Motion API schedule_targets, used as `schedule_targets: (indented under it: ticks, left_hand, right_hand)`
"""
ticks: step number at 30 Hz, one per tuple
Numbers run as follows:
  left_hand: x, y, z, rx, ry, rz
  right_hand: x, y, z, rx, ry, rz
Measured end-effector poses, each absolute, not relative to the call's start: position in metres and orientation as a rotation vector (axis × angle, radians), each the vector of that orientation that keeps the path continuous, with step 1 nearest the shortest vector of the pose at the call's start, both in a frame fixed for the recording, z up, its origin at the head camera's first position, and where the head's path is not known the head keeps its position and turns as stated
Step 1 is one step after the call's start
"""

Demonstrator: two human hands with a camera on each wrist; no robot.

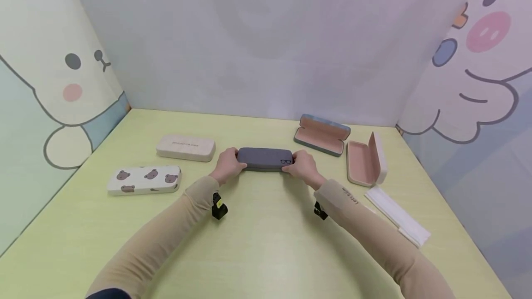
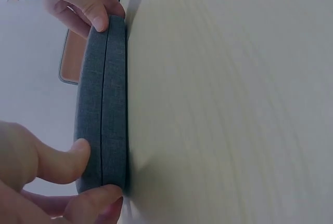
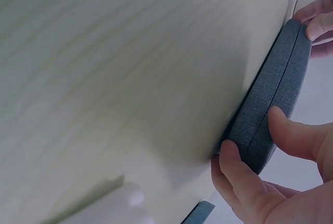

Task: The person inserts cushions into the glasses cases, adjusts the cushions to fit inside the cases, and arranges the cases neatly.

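A dark grey glasses case (image 1: pixel 265 158) with a small spectacles print lies lengthwise between both hands, lid closed. My left hand (image 1: pixel 228 165) grips its left end, and my right hand (image 1: pixel 303 168) grips the right end. In the left wrist view, the left thumb presses the lid of the glasses case (image 2: pixel 101 104) while the fingers curl at its end, low by the tabletop. The right wrist view shows the right thumb on the upper half of the case (image 3: pixel 270 99), above the seam, with fingers around the lower corner.
On the left lie a closed beige glasses case (image 1: pixel 185 147) and a white bear-print case (image 1: pixel 144 180). To the right stand an open blue-grey case (image 1: pixel 320 138) and an open white case (image 1: pixel 361 163), both pink inside. A folded white cloth (image 1: pixel 396 216) lies near the right forearm.
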State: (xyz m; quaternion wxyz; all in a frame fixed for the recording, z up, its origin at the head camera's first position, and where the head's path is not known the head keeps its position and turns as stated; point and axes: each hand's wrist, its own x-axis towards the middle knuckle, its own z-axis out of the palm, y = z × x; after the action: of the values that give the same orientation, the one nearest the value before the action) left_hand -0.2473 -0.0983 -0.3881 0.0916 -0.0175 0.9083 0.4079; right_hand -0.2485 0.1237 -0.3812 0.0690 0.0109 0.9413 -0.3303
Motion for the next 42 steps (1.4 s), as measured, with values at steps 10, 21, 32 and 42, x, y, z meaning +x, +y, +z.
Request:
schedule_targets:
  ticks: [10,21,32,42]
  left_hand:
    - [-0.232,-0.115,-0.386,-0.127,2.619,1.327]
    - [-0.201,-0.136,-0.386,-0.277,2.629,1.325]
    - [-0.172,-0.151,-0.386,-0.381,2.684,1.338]
    - [-0.149,-0.168,-0.383,-0.452,2.681,1.367]
  right_hand:
    - [-0.252,0.121,-0.384,-0.126,2.767,-1.072]
    - [-0.262,0.096,-0.380,-0.323,2.681,-0.992]
    - [-0.270,0.068,-0.380,-0.380,2.599,-0.957]
    - [-0.271,0.040,-0.378,-0.544,2.567,-0.880]
